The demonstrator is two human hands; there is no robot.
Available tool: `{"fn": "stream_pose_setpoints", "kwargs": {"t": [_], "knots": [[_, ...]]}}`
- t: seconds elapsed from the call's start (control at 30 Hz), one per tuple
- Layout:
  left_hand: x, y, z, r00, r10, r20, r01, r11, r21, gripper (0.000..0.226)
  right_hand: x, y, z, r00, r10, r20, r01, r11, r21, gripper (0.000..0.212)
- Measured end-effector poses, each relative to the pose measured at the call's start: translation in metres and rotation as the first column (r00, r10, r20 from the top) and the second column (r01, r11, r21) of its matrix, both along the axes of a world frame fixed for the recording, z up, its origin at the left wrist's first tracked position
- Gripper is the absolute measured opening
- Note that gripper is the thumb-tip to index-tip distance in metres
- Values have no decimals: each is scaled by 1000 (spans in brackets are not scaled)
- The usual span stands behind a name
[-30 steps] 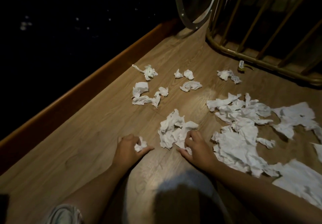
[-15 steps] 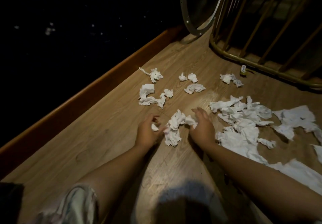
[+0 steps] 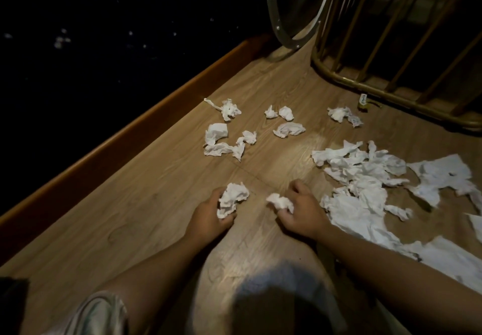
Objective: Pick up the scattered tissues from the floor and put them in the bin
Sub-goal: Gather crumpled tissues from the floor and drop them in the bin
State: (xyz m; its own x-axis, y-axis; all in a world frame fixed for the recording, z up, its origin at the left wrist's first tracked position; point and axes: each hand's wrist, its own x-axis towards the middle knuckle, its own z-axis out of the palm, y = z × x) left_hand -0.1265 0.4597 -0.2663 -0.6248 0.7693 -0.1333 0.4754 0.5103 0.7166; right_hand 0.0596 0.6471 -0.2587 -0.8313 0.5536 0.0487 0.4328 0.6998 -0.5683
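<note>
My left hand (image 3: 208,213) is closed around a crumpled white tissue wad (image 3: 232,197) just above the wooden floor. My right hand (image 3: 302,210) grips a smaller tissue ball (image 3: 280,201) beside it. Several small crumpled tissues (image 3: 224,139) lie farther out on the floor, with more around a flattened tissue piece (image 3: 289,129) and a far tissue scrap (image 3: 343,115). A large spread of torn tissue sheets (image 3: 365,178) covers the floor to the right of my right hand. No bin is visible.
A brown skirting board (image 3: 130,136) runs along a dark wall on the left. A brass-coloured barred frame (image 3: 391,92) stands at the back right, with a metal hoop (image 3: 284,37) beside it. A small tag-like object (image 3: 363,99) lies by the frame.
The tissue heap between my hands has been split and gathered: each hand now holds a wad, and both hands have pulled back toward me and apart.
</note>
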Motion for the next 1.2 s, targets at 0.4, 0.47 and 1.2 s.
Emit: {"fn": "stream_pose_setpoints", "kwargs": {"t": [0.4, 0.47, 1.2], "knots": [[10, -23, 13, 992, -111, 65, 111, 994, 10, 42, -53, -60, 6, 918, 344, 197, -349, 937, -9, 42], [6, -29, 15, 992, -82, 91, 82, 997, -4, 38, -45, -56, 8, 921, 318, 224, -327, 945, 3, 35], [-42, -123, 161, 454, 468, 758, -820, 553, 149, 24, -126, -110, 162, 981, -191, -26, 88, 566, -820, 12]]}}
